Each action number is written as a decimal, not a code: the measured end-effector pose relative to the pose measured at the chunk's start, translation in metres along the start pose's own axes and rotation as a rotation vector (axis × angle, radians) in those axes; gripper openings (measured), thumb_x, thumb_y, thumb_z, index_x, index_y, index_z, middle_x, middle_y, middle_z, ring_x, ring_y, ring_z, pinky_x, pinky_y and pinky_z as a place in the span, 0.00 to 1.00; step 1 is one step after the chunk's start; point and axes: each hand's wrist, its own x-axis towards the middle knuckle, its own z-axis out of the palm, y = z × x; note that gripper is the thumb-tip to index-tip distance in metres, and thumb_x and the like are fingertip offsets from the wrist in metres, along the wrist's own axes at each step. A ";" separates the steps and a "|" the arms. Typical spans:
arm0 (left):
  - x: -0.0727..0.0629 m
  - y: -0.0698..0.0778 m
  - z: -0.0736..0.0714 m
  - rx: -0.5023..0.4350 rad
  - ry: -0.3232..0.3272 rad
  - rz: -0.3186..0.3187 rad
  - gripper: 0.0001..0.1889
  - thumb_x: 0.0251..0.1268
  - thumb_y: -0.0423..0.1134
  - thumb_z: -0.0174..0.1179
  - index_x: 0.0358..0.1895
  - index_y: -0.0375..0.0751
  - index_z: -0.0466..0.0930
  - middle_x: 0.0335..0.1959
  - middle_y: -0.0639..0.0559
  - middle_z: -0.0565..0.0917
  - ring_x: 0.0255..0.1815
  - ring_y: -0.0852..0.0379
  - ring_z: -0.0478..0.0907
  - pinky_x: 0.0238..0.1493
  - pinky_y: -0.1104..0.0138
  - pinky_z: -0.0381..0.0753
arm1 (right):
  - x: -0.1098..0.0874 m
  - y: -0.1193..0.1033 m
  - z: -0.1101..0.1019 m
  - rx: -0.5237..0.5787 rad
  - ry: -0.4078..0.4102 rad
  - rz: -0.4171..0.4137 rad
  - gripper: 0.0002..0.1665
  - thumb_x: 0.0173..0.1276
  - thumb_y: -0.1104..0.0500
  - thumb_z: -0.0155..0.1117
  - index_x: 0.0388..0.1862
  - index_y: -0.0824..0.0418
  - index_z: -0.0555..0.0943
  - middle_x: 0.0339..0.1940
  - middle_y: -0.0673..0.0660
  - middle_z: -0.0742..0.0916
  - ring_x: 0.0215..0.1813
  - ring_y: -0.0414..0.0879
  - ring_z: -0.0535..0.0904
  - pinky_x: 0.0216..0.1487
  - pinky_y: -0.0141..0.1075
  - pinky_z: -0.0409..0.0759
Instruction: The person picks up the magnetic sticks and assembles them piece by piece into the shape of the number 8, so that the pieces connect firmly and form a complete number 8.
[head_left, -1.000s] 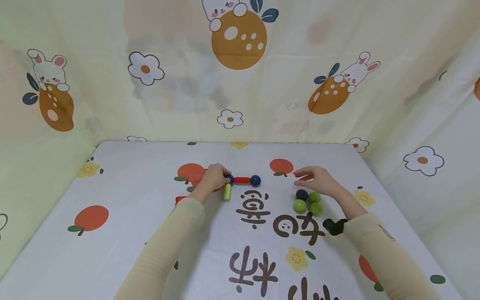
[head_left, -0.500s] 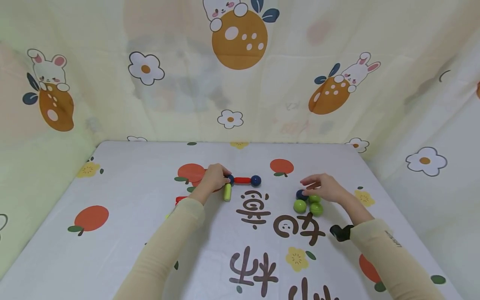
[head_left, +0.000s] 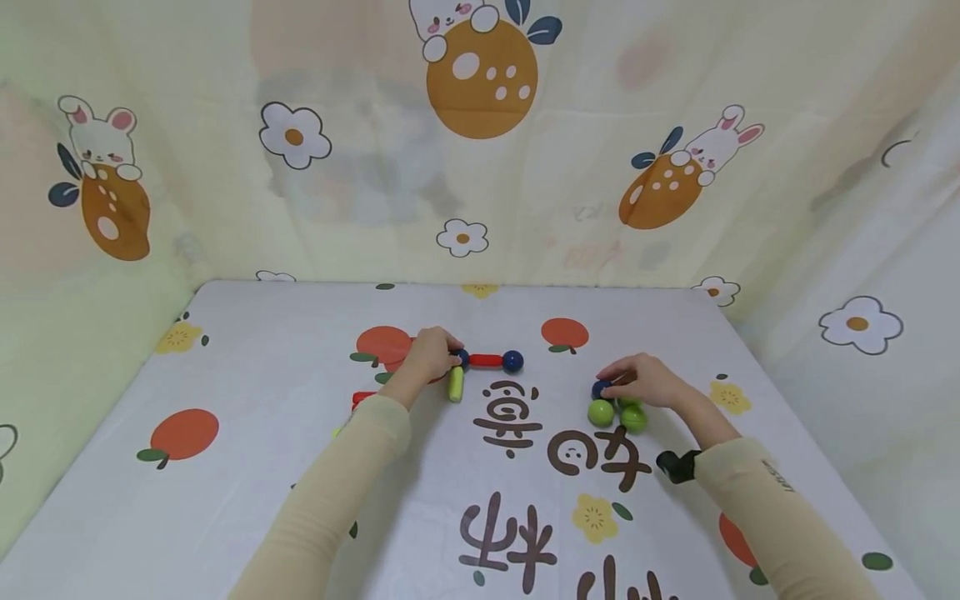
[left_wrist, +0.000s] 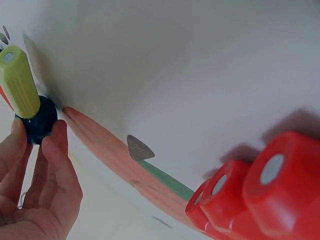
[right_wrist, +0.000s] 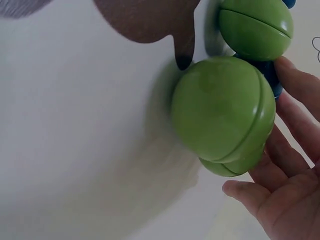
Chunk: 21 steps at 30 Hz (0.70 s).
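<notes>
My left hand (head_left: 430,354) pinches a dark blue ball (left_wrist: 44,120) between thumb and fingers. A yellow-green rod (left_wrist: 19,82) with a metal disc in its end joins that ball. A red rod (head_left: 486,361) runs from it to another dark blue ball (head_left: 513,361). On the right, my right hand (head_left: 647,381) has thumb and fingertips around a dark blue ball (head_left: 601,389), partly hidden behind them. Green balls cluster beside it: one green ball (head_left: 601,413) in front, another (right_wrist: 225,107) large in the right wrist view, and a third mostly behind the hand.
Several red rods (left_wrist: 280,185) with metal end discs lie beneath the left forearm. A printed cloth (head_left: 270,467) with fruit, flowers and lettering covers the table. Behind it hangs a patterned curtain (head_left: 360,200). A black wrist device (head_left: 677,467) sits at the right cuff.
My right hand has come down and toward me from above the ball cluster, and its fingers now close around the blue ball. The left hand stays on its ball.
</notes>
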 end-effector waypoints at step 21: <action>0.000 0.003 -0.002 0.007 -0.017 -0.034 0.15 0.61 0.35 0.58 0.52 0.40 0.79 0.47 0.44 0.79 0.44 0.51 0.73 0.49 0.64 0.75 | 0.029 -0.015 0.003 -0.080 0.002 0.027 0.16 0.59 0.62 0.65 0.45 0.69 0.80 0.41 0.62 0.84 0.44 0.54 0.78 0.48 0.48 0.74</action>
